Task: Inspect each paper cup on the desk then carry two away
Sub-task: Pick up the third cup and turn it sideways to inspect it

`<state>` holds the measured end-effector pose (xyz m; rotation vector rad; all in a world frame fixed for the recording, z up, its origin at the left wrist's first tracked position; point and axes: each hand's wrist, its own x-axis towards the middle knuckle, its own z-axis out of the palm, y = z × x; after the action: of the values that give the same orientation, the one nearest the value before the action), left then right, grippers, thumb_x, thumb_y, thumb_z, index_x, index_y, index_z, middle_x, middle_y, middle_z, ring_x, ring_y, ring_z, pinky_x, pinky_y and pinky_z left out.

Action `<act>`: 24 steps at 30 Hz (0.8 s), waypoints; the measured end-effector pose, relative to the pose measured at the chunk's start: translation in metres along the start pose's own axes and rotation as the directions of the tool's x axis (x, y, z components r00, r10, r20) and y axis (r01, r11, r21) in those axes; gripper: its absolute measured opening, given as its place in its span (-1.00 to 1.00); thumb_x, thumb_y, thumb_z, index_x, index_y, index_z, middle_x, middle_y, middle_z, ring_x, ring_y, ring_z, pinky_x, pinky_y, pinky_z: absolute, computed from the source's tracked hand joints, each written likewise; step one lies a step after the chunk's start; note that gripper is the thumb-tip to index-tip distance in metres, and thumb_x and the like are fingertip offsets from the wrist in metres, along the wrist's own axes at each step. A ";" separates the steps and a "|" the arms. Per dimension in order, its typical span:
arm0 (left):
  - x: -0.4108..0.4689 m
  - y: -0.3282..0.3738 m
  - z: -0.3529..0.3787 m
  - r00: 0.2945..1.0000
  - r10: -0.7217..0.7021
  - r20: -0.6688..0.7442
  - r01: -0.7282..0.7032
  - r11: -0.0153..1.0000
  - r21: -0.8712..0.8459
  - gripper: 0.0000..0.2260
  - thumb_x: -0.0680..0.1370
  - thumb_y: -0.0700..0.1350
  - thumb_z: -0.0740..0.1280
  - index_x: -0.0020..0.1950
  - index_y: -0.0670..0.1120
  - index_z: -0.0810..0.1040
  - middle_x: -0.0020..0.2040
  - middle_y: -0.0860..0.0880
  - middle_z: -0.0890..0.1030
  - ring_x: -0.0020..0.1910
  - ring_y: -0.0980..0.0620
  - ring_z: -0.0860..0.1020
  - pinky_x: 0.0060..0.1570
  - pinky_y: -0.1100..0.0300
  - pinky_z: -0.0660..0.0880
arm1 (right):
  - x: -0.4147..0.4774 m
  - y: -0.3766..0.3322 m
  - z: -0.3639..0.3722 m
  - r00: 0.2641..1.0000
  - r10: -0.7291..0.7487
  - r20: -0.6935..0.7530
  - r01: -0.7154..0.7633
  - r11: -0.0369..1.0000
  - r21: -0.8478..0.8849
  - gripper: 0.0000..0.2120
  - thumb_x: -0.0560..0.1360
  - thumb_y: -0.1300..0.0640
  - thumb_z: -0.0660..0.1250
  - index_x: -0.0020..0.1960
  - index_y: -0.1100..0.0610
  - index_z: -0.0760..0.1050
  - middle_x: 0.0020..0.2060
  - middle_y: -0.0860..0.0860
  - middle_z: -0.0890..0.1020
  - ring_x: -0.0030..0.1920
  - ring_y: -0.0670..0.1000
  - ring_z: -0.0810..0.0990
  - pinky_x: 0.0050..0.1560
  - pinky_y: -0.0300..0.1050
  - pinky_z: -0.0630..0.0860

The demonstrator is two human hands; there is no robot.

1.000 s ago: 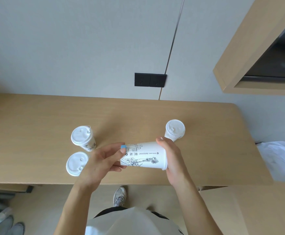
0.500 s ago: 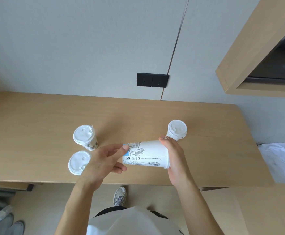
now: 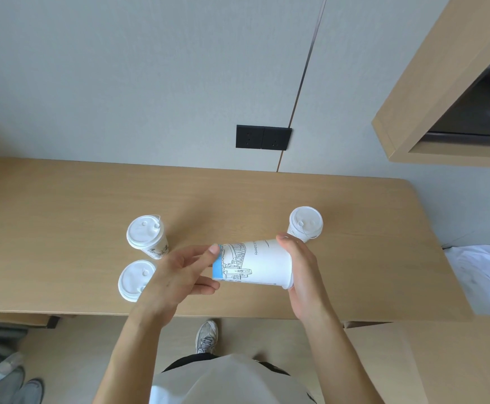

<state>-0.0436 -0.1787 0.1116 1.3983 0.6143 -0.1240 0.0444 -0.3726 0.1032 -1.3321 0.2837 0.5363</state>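
I hold a white paper cup (image 3: 256,263) with black line drawings and a blue base band on its side above the wooden desk (image 3: 62,199). My left hand (image 3: 176,275) grips its base end; my right hand (image 3: 305,272) covers its lidded end. Three more lidded white cups stand upright on the desk: one at the left (image 3: 147,236), one nearer the front edge (image 3: 134,279) partly behind my left wrist, and one at the right (image 3: 306,224) just beyond my right fingers.
A black double wall socket (image 3: 263,137) sits above the desk's back edge. A wooden wall shelf (image 3: 430,91) juts out at the upper right. White bedding (image 3: 485,275) lies right of the desk. Shoes stand on the floor at bottom left.
The held cup has been rotated about its long axis between my hands: the small printed text has turned away and a bridge drawing now faces up. The standing cups have not moved.
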 end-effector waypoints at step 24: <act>0.002 0.001 -0.002 1.000 -0.002 -0.010 0.001 0.999 -0.038 -0.60 0.40 0.09 0.56 0.20 0.02 0.66 0.03 -0.03 0.77 -0.18 -0.18 0.74 -0.11 0.09 0.69 | 0.007 0.002 -0.001 1.000 0.015 -0.004 -0.015 0.999 0.041 -0.58 0.26 -0.16 0.49 0.11 -0.10 0.67 0.00 -0.17 0.70 0.19 -0.02 0.64 0.20 0.05 0.46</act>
<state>-0.0420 -0.1758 0.1109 1.3627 0.6232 -0.1062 0.0496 -0.3720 0.0980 -1.2928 0.3069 0.5372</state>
